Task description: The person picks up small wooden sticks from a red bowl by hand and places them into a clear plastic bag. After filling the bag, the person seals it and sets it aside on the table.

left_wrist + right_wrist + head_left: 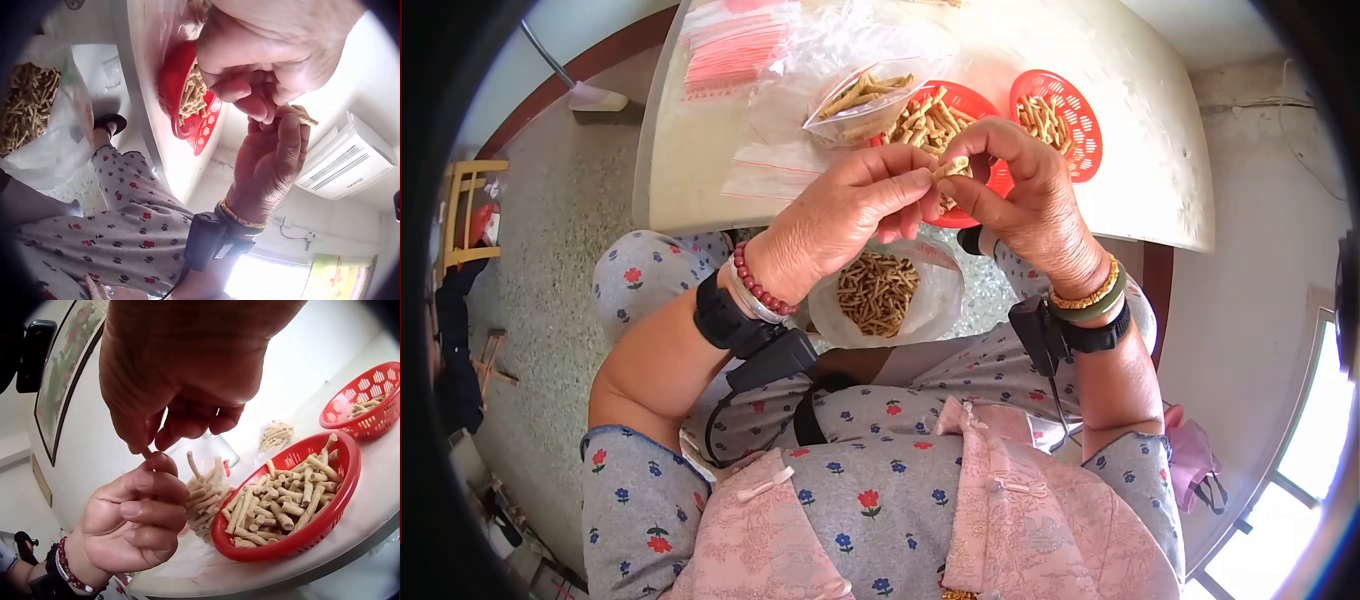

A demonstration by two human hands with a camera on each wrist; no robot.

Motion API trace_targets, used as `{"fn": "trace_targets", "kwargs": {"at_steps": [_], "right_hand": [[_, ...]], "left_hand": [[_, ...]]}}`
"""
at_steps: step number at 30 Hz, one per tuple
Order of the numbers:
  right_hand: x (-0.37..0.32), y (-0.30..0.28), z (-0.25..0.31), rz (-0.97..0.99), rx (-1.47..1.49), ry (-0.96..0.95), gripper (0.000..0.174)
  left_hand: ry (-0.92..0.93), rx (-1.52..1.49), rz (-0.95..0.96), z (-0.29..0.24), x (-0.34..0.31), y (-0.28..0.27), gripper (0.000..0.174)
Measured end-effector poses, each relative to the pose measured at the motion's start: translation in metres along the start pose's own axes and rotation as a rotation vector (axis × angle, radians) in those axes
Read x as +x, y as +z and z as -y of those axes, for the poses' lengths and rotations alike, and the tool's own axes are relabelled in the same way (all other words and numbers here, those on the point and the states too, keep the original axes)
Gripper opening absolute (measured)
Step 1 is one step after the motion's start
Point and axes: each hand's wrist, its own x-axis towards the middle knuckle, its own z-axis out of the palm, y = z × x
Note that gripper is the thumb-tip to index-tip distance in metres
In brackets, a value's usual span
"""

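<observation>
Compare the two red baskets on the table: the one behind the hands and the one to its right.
The left basket is heaped with tan stick pieces; the right basket holds fewer, leaving much of its holed wall bare. In the head view, the left hand and right hand partly cover the left basket, while the right basket shows almost whole. Both are red, perforated and hold stick pieces.
</observation>
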Motion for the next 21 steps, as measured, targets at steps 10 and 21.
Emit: {"fn": "trace_targets", "kwargs": {"at_steps": [10, 21], "right_hand": [[-0.002, -0.003, -0.005, -0.099, -0.142, 0.067, 0.012], [0.000, -0.005, 0.003, -0.022, -0.315, -0.012, 0.011]], "left_hand": [[0.007, 0.047, -0.137, -0.005, -0.002, -0.002, 0.026], [0.017, 0.099, -0.145, -0.008, -0.002, -0.003, 0.025]]}}
